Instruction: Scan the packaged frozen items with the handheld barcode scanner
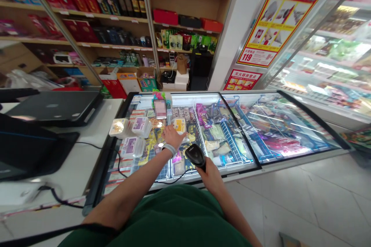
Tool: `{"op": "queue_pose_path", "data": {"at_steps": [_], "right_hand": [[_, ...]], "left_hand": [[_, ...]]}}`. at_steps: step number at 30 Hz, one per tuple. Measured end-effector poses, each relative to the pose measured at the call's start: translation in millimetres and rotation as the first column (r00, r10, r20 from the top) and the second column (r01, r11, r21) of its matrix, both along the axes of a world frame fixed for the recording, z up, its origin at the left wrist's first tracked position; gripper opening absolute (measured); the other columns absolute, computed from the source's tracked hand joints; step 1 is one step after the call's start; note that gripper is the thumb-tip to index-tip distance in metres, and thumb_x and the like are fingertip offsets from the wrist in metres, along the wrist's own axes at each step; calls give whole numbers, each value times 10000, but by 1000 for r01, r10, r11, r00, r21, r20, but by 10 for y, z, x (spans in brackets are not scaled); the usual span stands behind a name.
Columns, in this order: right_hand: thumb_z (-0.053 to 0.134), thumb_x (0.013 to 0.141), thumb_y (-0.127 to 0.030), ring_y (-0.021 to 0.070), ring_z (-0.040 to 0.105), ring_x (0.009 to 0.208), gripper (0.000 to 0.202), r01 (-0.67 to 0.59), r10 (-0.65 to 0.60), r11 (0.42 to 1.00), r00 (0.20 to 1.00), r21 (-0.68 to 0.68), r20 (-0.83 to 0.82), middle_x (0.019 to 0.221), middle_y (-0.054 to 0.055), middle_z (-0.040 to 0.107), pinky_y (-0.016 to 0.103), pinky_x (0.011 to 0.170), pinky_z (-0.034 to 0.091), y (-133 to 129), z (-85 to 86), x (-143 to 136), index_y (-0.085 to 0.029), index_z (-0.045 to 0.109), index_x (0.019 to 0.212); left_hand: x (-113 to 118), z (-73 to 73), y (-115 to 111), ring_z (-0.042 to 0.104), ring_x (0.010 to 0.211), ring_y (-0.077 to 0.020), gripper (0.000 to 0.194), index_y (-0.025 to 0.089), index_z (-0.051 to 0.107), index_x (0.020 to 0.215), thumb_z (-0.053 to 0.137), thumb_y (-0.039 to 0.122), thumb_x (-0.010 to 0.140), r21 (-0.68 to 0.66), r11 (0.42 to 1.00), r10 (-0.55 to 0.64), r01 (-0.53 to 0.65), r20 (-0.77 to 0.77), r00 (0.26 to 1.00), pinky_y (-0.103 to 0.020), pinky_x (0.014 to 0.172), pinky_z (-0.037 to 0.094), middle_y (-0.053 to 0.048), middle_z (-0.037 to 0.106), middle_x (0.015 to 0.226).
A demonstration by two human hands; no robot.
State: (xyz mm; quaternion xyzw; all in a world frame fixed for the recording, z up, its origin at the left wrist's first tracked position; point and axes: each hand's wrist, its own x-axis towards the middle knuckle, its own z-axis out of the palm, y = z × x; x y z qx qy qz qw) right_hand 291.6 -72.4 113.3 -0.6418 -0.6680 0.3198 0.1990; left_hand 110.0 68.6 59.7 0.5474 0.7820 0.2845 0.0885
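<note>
My right hand (211, 174) grips a black barcode scanner (194, 154) above the freezer's glass top, its head tilted toward the left. A dark cable (176, 180) runs across the glass toward the left counter. My left hand (171, 136), with a pale band on the wrist, reaches forward over the glass, fingers stretched out. Right beside its fingertips is a clear plastic box with a yellow label (180, 124); whether they touch it I cannot tell. Further left stand clear boxes with purple labels (130, 146) and a box of yellowish food (118, 127).
The chest freezer (262, 166) holds bagged goods under glass. A phone (160, 109) stands on it beside a colourful ornament (158, 95). On the left, a counter (100, 123) carries a black flat device (58, 106). Shelves (110, 15) line the back; a glass-fronted cabinet is on the right.
</note>
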Motion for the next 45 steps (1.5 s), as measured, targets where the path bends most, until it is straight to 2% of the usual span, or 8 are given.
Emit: {"op": "queue_pose_path", "data": {"at_steps": [5,10,14,17,22,30,38,45], "right_hand": [[566,866,-235,253,636,928,129,-27,27,1000,1000,0,-9,978,105,641,325,783,458,22,-41,-25,-186,524,977],[562,869,-241,263,635,940,146,-52,53,999,998,15,-23,986,111,640,328,783,457,41,-84,-56,-184,524,998],[565,864,-236,266,627,945,155,-74,74,997,997,16,-23,991,119,637,332,789,455,72,-52,-84,-173,532,1002],[566,865,-241,262,617,932,152,-117,118,993,992,22,-36,979,116,637,333,780,453,98,1,-121,-165,538,993],[577,869,-245,239,601,943,163,-210,215,976,972,65,-94,996,91,630,315,778,447,117,78,-231,-182,531,1011],[602,855,-207,238,579,947,178,-341,344,939,938,49,-55,1009,86,611,329,807,421,133,250,-469,-176,518,1009],[584,875,-215,235,565,933,166,-415,420,906,906,82,-50,1004,82,599,336,804,414,158,208,-511,-175,508,1017],[589,874,-212,240,564,940,167,-413,417,907,908,76,-42,1004,89,595,334,804,414,168,211,-514,-170,508,1015]], "left_hand": [[-106,32,-58,521,1159,-411,641,115,535,1195,712,491,706,18,1000,-25,25,1,1000,-574,981,341,-222,591,1199],[-309,79,-194,542,1139,-363,585,155,554,1170,742,428,688,66,994,-84,84,-12,996,-516,987,364,-164,608,1180],[-560,54,-393,496,1222,-324,638,195,526,1245,766,383,684,125,981,-144,147,-31,989,-459,1029,362,-134,565,1289],[-757,1,-585,493,1227,-325,637,200,519,1267,764,347,698,192,963,-181,190,-67,981,-468,1033,371,-139,556,1297],[-965,-26,-907,494,1228,-334,632,205,512,1289,757,341,723,240,953,-160,184,-113,981,-480,1032,386,-148,533,1315],[-1039,40,-1183,498,1232,-323,583,202,510,1298,723,325,769,310,932,-139,188,-174,975,-470,1050,363,-154,522,1335],[-1045,17,-1245,494,1236,-321,577,213,500,1313,704,338,787,302,934,-134,190,-197,971,-470,1050,352,-148,531,1334],[-1040,-8,-1233,500,1230,-323,576,221,502,1315,696,349,788,290,939,-135,186,-187,973,-474,1045,349,-149,540,1326]]}}
